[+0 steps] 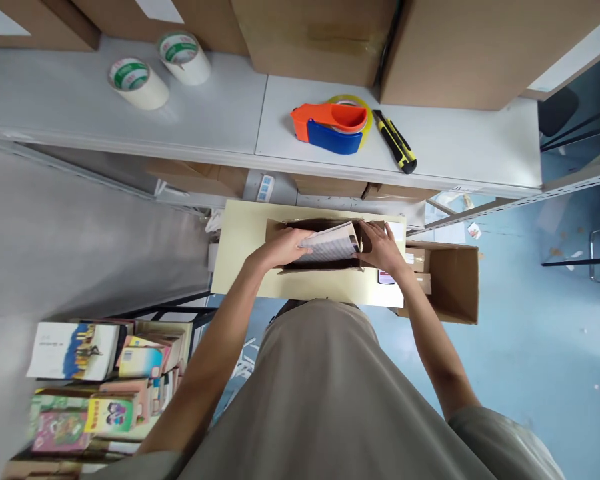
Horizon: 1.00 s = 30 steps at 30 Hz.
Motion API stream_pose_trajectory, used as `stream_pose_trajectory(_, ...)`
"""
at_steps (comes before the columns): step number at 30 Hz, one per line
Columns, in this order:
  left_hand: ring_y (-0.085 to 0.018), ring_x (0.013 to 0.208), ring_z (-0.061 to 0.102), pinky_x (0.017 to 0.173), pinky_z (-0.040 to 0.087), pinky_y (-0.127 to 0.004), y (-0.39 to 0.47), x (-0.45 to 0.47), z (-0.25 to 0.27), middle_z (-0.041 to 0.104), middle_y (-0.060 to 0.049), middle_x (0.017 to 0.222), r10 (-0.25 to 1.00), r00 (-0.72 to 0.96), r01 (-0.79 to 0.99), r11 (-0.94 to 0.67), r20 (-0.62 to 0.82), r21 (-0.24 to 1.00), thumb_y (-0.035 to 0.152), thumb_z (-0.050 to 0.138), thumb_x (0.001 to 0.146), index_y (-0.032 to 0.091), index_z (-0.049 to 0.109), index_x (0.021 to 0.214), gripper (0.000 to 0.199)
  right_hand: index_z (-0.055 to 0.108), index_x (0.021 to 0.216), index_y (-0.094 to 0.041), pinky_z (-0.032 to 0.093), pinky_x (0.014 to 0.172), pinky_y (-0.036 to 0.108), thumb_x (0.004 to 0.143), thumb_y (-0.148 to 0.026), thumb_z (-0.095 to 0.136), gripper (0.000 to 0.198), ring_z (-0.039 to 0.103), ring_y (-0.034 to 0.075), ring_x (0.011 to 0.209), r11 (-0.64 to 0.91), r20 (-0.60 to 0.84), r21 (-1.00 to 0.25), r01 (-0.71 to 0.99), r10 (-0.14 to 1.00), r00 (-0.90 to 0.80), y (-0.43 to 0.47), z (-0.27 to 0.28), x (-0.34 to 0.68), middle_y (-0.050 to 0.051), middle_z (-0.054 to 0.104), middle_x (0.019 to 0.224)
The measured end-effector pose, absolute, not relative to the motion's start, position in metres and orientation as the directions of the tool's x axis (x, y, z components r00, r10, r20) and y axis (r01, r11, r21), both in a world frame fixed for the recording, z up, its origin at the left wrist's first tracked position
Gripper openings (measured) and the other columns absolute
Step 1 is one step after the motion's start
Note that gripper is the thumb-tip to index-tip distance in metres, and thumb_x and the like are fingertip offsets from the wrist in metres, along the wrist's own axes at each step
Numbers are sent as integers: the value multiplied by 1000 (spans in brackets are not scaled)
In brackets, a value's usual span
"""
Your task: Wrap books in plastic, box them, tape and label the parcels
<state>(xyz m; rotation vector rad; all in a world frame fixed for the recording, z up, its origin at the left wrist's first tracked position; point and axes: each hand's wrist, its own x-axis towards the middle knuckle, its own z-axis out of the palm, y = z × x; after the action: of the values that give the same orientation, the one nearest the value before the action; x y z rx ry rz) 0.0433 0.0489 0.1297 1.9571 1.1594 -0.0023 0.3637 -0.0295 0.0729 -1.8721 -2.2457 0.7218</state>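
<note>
A narrow cardboard box [320, 268] stands open on a pale yellow bench top in front of me. In its opening a book [330, 245] with a grey printed face lies tilted. My left hand [285, 248] is closed around the book's left end, thumb on the printed face. At the box's right end, my right hand [380, 248] has its fingers bent over the cardboard, with the thumb close to the book's right edge. Part of the book's lower side is hidden inside the box. A phone [386, 277] partly shows beneath my right wrist.
On the grey shelf [220, 127] ahead are two tape rolls [147, 90], an orange and blue tape dispenser [330, 127] and a yellow-black utility knife [395, 141]. Large cartons [445, 53] stand behind. An open carton [455, 280] sits right; stacked books [75, 350] fill the lower left.
</note>
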Motion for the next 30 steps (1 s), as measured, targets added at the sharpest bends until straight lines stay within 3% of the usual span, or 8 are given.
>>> stream_pose_trajectory(5,-33,101,81,90,58,-33,52,42,116,87,-3,102,702,574,755,-254,-422,604,18,83,86,30,85,114,31,34,178,-20,12,142,63,90,-39,84,103,36,37,169,106,-264,-417,903,936,-232,-26,81,355,16,46,178)
stream_pose_trajectory(9,-33,110,82,93,58,-32,56,57,94,87,-4,109,641,607,747,-260,-470,612,12,83,84,31,85,114,35,33,179,-20,10,141,65,90,-40,85,104,33,38,170,73,-303,-417,906,929,-215,-25,84,348,15,44,179)
stream_pose_trajectory(24,-32,126,77,105,56,-33,67,54,52,81,-9,137,568,665,727,-344,-484,594,30,80,93,29,75,141,48,39,177,-26,21,139,68,98,-41,75,88,35,38,169,11,-319,-386,923,937,-145,-23,83,334,13,45,179)
stream_pose_trajectory(30,-29,129,77,103,58,-33,52,66,31,81,-9,136,541,601,797,-351,-589,491,11,70,93,29,74,143,53,40,176,-30,26,136,71,98,-38,75,86,37,40,168,24,-306,-351,936,942,-139,-20,74,331,13,48,177)
